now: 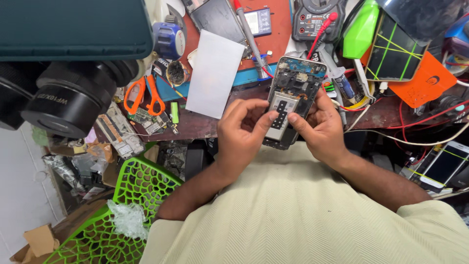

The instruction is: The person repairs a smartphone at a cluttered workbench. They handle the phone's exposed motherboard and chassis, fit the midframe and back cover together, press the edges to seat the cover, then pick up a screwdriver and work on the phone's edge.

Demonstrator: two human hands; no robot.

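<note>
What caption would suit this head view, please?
Both hands, left hand and right hand, hold an opened phone above a cluttered workbench.

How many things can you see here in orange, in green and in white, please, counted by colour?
Orange: 2, the scissors and a card.
Green: 3, the plastic basket, a lamp shade and a small tube.
White: 1, a paper sheet.
Total: 6

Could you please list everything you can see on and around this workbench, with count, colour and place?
opened phone: one, dark with blue top edge, centre, held in both hands
scissors: one, orange handles, left of centre
white sheet: one, white, upper centre
multimeter: one, black with red lead, top
microscope: one, black, upper left
basket: one, green lattice, lower left
banded phone: one, black, upper right
left hand: on phone
right hand: on phone
</note>
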